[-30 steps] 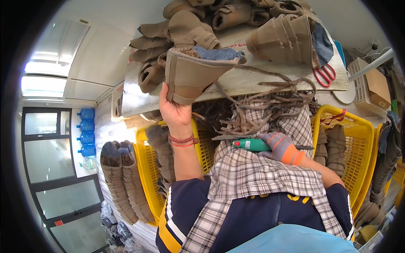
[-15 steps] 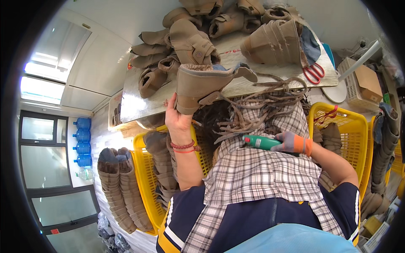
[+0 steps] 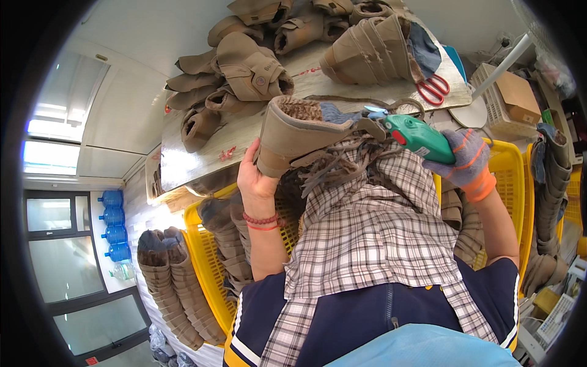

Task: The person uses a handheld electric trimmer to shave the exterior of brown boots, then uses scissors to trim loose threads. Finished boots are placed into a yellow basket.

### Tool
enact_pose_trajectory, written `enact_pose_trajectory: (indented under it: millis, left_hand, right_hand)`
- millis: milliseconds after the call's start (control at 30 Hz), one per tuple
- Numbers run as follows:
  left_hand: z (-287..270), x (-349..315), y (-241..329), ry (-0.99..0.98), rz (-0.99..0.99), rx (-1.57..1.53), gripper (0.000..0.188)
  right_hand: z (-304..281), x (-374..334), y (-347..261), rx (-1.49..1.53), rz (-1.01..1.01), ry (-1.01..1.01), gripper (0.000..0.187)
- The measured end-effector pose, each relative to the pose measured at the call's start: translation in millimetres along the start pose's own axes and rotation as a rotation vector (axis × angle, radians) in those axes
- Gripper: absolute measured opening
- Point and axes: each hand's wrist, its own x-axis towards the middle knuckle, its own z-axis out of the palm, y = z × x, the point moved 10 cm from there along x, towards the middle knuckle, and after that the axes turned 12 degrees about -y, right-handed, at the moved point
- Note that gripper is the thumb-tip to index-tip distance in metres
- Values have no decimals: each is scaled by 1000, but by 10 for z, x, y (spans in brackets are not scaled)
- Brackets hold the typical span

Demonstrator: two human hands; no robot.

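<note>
My bare left hand (image 3: 257,177), with a red beaded bracelet at the wrist, grips a brown fleece-lined shoe upper (image 3: 299,131) by its lower left side. Its lined opening is turned up. My right hand (image 3: 465,158), in a grey and orange glove, is wrapped round green electric scissors (image 3: 422,136). Their tip meets the strap end at the right of the shoe upper; whether it is biting into the material I cannot tell. A bundle of brown trimmed strips (image 3: 342,165) lies on my checked apron (image 3: 367,238) beneath the upper.
Ahead is a table (image 3: 202,162) with a pile of shoe uppers (image 3: 251,67), a nested stack of uppers (image 3: 367,52) and red-handled scissors (image 3: 433,90). Yellow baskets (image 3: 205,269) holding more uppers flank me. Stacked uppers (image 3: 177,287) stand outside the left basket.
My right hand has lifted the green electric scissors from my lap up to the right end of the shoe upper. My left hand has tipped the upper, showing more of its lining.
</note>
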Motion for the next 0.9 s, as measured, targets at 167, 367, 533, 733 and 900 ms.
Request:
enact_pose_trajectory:
  millis: [167, 367, 533, 733, 900]
  left_hand:
    - [0, 55, -111, 3, -74, 21, 38]
    - [-12, 138, -219, 87, -47, 70, 40]
    - [-53, 169, -244, 93, -72, 48, 41]
    - [-18, 169, -322, 42, -135, -47, 41]
    - [-4, 173, -377, 27, -152, -59, 41]
  right_hand:
    - [114, -124, 167, -91, 7, -33, 56]
    - [112, -207, 134, -88, -69, 2, 59]
    - [106, -197, 131, -63, -111, -19, 61]
    - [71, -170, 44, -2, -184, 6, 65]
    - [96, -131, -21, 40, -196, -8, 65]
